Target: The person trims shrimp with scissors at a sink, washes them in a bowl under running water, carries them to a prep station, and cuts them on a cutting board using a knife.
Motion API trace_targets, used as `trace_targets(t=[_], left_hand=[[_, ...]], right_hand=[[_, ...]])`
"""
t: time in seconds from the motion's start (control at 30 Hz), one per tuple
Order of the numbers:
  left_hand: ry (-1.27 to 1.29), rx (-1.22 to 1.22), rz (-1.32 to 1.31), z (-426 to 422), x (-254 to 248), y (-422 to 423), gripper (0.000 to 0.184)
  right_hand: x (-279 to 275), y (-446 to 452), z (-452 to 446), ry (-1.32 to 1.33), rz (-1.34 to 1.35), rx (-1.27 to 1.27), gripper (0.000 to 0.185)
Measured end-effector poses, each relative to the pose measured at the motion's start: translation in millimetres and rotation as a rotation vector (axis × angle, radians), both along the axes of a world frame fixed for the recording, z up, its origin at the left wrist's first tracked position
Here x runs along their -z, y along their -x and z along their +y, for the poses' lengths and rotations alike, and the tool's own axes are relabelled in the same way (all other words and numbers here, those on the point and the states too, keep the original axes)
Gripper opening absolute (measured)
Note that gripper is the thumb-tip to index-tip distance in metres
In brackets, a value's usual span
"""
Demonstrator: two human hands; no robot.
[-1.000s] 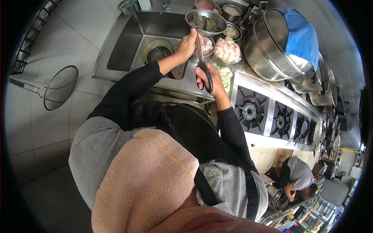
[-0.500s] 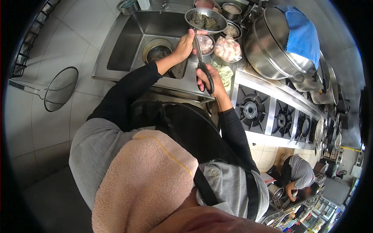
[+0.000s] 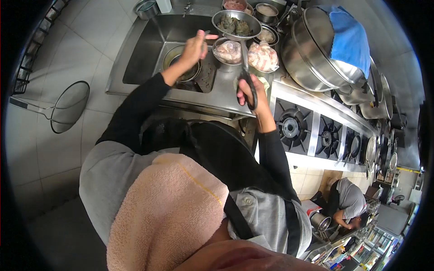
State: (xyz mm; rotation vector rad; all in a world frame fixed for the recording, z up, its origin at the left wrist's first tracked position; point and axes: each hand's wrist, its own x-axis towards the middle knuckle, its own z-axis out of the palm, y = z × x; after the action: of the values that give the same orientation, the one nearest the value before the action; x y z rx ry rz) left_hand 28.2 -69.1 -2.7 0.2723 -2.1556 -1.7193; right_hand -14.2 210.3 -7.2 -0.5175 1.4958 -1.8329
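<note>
My right hand is wrapped round the black handles of a pair of scissors, whose blades point up towards a metal bowl of dark grey-green food. My left hand hovers over the sink, thumb and fingers pinched together; a small dark bit seems to show between them, too small to name. Below the grey-food bowl sits another bowl with pale pink meat. Bagged pale pink meat lies to its right, and a light green cloth is partly hidden behind my right hand.
A round pan stands in the steel sink. Right of the counter are a large steel pot with a blue cloth and gas burners. A strainer is at left. Another person bends over at lower right.
My left hand has moved left, away from the scissors and over the sink. My right hand has shifted slightly right with the scissors, baring more of the meat bowl.
</note>
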Motion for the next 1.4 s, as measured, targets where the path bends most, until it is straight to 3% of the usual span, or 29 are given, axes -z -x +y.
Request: trace_targets(t=[0.07, 0.13, 0.2, 0.23, 0.27, 0.3, 0.37, 0.43, 0.53, 0.57, 0.67, 0.7, 0.73, 0.9, 1.03, 1.07, 1.13, 1.17, 1.2, 1.3, 1.4], left_hand=[[0.221, 0.028, -0.216, -46, 4, 1, 0.076], [0.883, -0.245, -0.290, -106, 60, 25, 0.080], [1.334, -0.374, -0.191, -124, 45, 41, 0.076], [1.006, -0.190, -0.204, -123, 16, 59, 0.057], [0.868, -0.105, -0.082, -121, 10, 87, 0.035], [1.037, -0.002, 0.120, -107, -8, 108, 0.026], [1.210, 0.277, 0.260, -92, -6, 170, 0.024], [1.394, 0.486, 0.067, -54, -15, 201, 0.025], [1.849, 0.428, 0.128, -25, 12, 228, 0.025], [1.924, 0.432, -0.039, -19, 20, 236, 0.027], [2.032, 0.442, 0.070, -25, 45, 259, 0.034], [2.000, 0.469, -0.015, -18, 33, 254, 0.044], [1.910, 0.425, 0.069, -23, 34, 253, 0.046], [1.050, 0.054, 0.093, -47, 39, 264, 0.045], [-0.217, 0.304, 0.086, -53, -3, 198, 0.022], [-0.335, 0.271, 0.103, -50, -7, 179, 0.031], [-0.814, 0.416, 0.017, -50, -29, 137, 0.050], [-0.941, 0.376, 0.002, -49, -29, 122, 0.064], [-0.993, 0.400, 0.015, -57, -18, 115, 0.058], [-0.910, 0.109, -0.114, -44, -16, 88, 0.048], [-0.753, 0.083, -0.142, -29, -22, 60, 0.049]], right_hand=[[7, 2, 24, 0.060, -0.010, 0.028, 0.023], [11, -1, 46, 0.059, -0.025, 0.112, 0.023], [24, -4, 69, 0.019, 0.031, 0.190, 0.024], [20, -10, 77, -0.010, 0.036, 0.246, 0.025], [21, -13, 84, 0.009, 0.036, 0.271, 0.026], [24, -18, 91, -0.005, 0.034, 0.287, 0.026], [29, -27, 100, -0.052, 0.034, 0.326, 0.028], [31, -37, 103, -0.088, 0.007, 0.365, 0.028], [38, -50, 109, -0.095, -0.026, 0.418, 0.029], [41, -53, 112, -0.067, -0.047, 0.439, 0.028], [46, -65, 124, -0.061, -0.035, 0.482, 0.032], [43, -67, 126, -0.055, -0.044, 0.495, 0.032], [40, -65, 127, -0.044, -0.041, 0.502, 0.032], [30, -44, 120, -0.043, -0.077, 0.476, 0.027], [22, -20, 89, -0.102, -0.043, 0.323, 0.028], [20, -16, 77, -0.087, -0.053, 0.268, 0.028], [12, -9, 53, -0.114, -0.050, 0.136, 0.029], [13, -5, 41, -0.117, -0.043, 0.067, 0.030], [6, -3, 29, -0.083, -0.028, -0.007, 0.032], [-4, -2, -8, 0.014, -0.118, -0.158, 0.039], [-13, 0, -31, -0.048, -0.135, -0.286, 0.047]])
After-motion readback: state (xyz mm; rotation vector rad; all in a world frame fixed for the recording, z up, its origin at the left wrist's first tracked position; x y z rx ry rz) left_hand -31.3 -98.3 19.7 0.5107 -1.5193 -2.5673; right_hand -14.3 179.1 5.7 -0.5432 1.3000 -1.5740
